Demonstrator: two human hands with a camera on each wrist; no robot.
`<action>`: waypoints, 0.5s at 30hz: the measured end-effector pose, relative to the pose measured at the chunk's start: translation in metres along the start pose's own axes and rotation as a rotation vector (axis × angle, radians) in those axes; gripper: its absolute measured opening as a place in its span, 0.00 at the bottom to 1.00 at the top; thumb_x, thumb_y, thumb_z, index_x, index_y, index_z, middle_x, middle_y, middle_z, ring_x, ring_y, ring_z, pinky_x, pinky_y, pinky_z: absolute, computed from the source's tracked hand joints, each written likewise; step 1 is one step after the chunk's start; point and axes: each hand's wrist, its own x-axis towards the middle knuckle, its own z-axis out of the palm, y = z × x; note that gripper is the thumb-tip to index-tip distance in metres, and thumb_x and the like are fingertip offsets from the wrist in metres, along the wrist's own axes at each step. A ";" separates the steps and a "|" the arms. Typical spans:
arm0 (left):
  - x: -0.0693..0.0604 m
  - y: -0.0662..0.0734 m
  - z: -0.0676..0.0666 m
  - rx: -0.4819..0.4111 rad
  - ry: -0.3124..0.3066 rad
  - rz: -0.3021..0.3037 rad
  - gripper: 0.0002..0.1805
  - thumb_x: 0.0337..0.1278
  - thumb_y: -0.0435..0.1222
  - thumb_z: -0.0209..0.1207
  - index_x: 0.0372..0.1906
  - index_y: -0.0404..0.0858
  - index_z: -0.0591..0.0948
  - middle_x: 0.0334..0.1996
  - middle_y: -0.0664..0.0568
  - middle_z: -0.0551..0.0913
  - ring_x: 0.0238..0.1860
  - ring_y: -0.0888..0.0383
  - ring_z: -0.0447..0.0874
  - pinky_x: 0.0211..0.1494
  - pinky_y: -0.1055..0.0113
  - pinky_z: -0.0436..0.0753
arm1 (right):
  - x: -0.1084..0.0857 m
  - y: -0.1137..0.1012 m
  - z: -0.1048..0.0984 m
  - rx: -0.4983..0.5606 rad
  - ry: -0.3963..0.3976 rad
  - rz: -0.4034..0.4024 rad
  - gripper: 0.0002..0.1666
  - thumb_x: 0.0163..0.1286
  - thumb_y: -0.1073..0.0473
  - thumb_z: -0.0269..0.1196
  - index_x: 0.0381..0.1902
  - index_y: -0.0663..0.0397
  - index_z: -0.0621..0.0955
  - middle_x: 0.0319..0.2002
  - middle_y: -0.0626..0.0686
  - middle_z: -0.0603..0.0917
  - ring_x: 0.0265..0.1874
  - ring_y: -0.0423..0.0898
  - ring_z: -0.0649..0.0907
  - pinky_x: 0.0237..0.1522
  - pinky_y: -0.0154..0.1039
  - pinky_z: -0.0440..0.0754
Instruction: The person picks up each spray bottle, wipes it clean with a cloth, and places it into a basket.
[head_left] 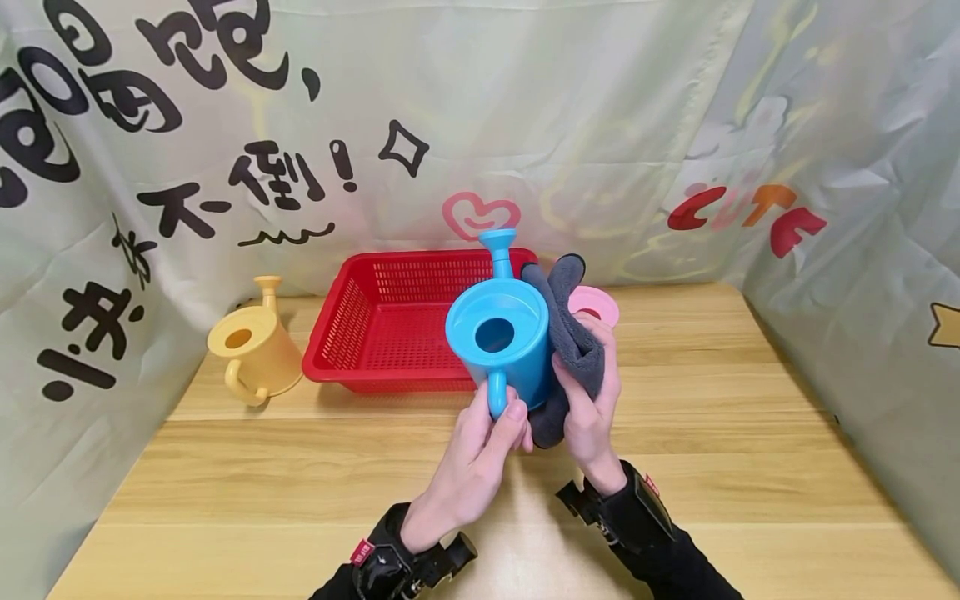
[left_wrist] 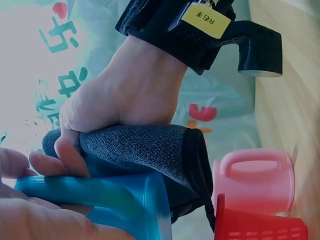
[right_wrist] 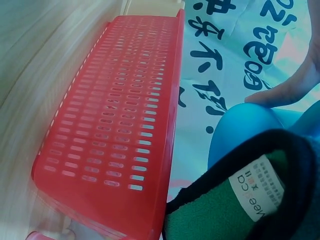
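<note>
A blue toy watering can [head_left: 517, 333] is held up in front of the red basket, its spout pointing away from me. My left hand [head_left: 472, 458] grips its handle [left_wrist: 75, 192], fingers curled round it. With my right hand [head_left: 592, 408] I hold a dark grey cloth [head_left: 573, 333] against the can's right side. In the left wrist view the cloth [left_wrist: 140, 150] lies bunched under the right hand [left_wrist: 125, 95]. The right wrist view shows the cloth's green underside [right_wrist: 215, 215] with a white label, beside the blue can [right_wrist: 245, 130].
The red plastic basket [head_left: 360, 383] stands at the back of the wooden table [head_left: 300, 483]. A yellow watering can [head_left: 262, 350] is left of it. A pink can [head_left: 603, 304] stands to the right, partly hidden behind the cloth. Printed curtains enclose the back and sides.
</note>
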 end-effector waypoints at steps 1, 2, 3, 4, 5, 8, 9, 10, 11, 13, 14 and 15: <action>0.000 0.000 0.000 -0.002 0.000 -0.002 0.07 0.77 0.29 0.44 0.38 0.36 0.69 0.22 0.48 0.74 0.27 0.50 0.78 0.35 0.69 0.78 | 0.000 0.000 0.000 -0.001 0.000 -0.001 0.24 0.66 0.73 0.51 0.60 0.57 0.74 0.57 0.43 0.77 0.60 0.46 0.74 0.70 0.41 0.67; 0.000 0.000 0.000 -0.005 0.001 -0.004 0.07 0.77 0.29 0.44 0.38 0.36 0.69 0.22 0.48 0.74 0.27 0.50 0.78 0.35 0.69 0.78 | 0.000 0.000 0.000 -0.003 -0.001 -0.003 0.24 0.66 0.73 0.51 0.60 0.57 0.74 0.57 0.43 0.77 0.60 0.46 0.74 0.70 0.41 0.67; 0.000 0.000 0.000 -0.007 0.001 -0.006 0.07 0.77 0.29 0.44 0.38 0.36 0.69 0.22 0.48 0.74 0.27 0.51 0.78 0.35 0.69 0.78 | 0.000 0.000 0.000 -0.004 -0.001 -0.004 0.24 0.66 0.73 0.51 0.60 0.58 0.74 0.57 0.43 0.77 0.60 0.46 0.74 0.70 0.41 0.66; 0.000 0.000 0.000 -0.008 0.002 -0.007 0.07 0.77 0.29 0.44 0.38 0.36 0.69 0.22 0.48 0.74 0.27 0.52 0.78 0.35 0.70 0.78 | 0.001 0.000 0.000 -0.006 -0.002 -0.006 0.24 0.66 0.73 0.51 0.60 0.58 0.74 0.57 0.44 0.77 0.60 0.47 0.74 0.70 0.41 0.66; 0.001 0.000 0.000 -0.009 0.003 -0.008 0.06 0.77 0.29 0.44 0.38 0.36 0.69 0.22 0.48 0.74 0.27 0.53 0.78 0.35 0.70 0.79 | 0.001 0.000 0.000 -0.009 -0.003 -0.007 0.24 0.66 0.73 0.51 0.60 0.59 0.74 0.57 0.44 0.77 0.60 0.47 0.74 0.70 0.41 0.66; 0.000 -0.001 0.001 -0.012 0.004 -0.013 0.06 0.77 0.29 0.44 0.38 0.36 0.69 0.22 0.48 0.74 0.27 0.55 0.78 0.35 0.69 0.79 | 0.001 0.000 0.000 -0.013 -0.004 -0.009 0.24 0.66 0.73 0.51 0.60 0.60 0.73 0.57 0.44 0.77 0.60 0.47 0.74 0.70 0.41 0.66; 0.000 -0.001 0.001 -0.012 0.004 -0.013 0.06 0.77 0.29 0.44 0.38 0.36 0.69 0.22 0.47 0.73 0.27 0.54 0.78 0.35 0.69 0.79 | 0.001 0.001 0.000 -0.012 -0.005 -0.008 0.24 0.66 0.73 0.51 0.60 0.61 0.73 0.57 0.44 0.77 0.60 0.47 0.73 0.70 0.41 0.66; 0.000 -0.001 0.001 -0.015 0.004 -0.012 0.06 0.77 0.29 0.44 0.38 0.36 0.69 0.22 0.47 0.73 0.27 0.52 0.79 0.36 0.69 0.80 | 0.001 0.001 0.000 -0.011 -0.006 -0.007 0.24 0.66 0.73 0.51 0.60 0.61 0.73 0.57 0.44 0.77 0.60 0.47 0.73 0.70 0.41 0.66; 0.000 -0.001 0.001 -0.019 0.003 -0.009 0.07 0.77 0.29 0.44 0.38 0.35 0.68 0.21 0.46 0.72 0.27 0.51 0.78 0.36 0.69 0.80 | 0.000 0.000 0.000 -0.010 -0.006 -0.005 0.24 0.66 0.73 0.51 0.60 0.61 0.73 0.57 0.44 0.77 0.60 0.47 0.73 0.70 0.41 0.66; 0.000 -0.001 0.001 -0.030 0.001 -0.001 0.07 0.77 0.29 0.44 0.38 0.35 0.68 0.21 0.45 0.71 0.27 0.51 0.78 0.36 0.67 0.81 | 0.000 0.000 0.000 -0.007 -0.006 -0.002 0.24 0.66 0.73 0.51 0.60 0.60 0.73 0.57 0.44 0.76 0.60 0.47 0.73 0.69 0.41 0.66; 0.000 -0.001 0.001 -0.037 0.000 0.004 0.07 0.77 0.29 0.44 0.38 0.35 0.68 0.20 0.44 0.70 0.26 0.52 0.78 0.36 0.67 0.82 | 0.000 0.000 0.000 -0.006 -0.006 0.000 0.24 0.66 0.73 0.51 0.60 0.60 0.73 0.57 0.44 0.76 0.60 0.47 0.73 0.69 0.41 0.66; 0.000 -0.002 0.001 -0.043 -0.001 0.010 0.07 0.77 0.29 0.43 0.37 0.34 0.68 0.20 0.44 0.69 0.26 0.55 0.78 0.35 0.66 0.83 | 0.000 0.000 0.000 -0.007 -0.007 0.002 0.24 0.66 0.73 0.51 0.60 0.60 0.73 0.57 0.44 0.76 0.60 0.47 0.73 0.69 0.41 0.66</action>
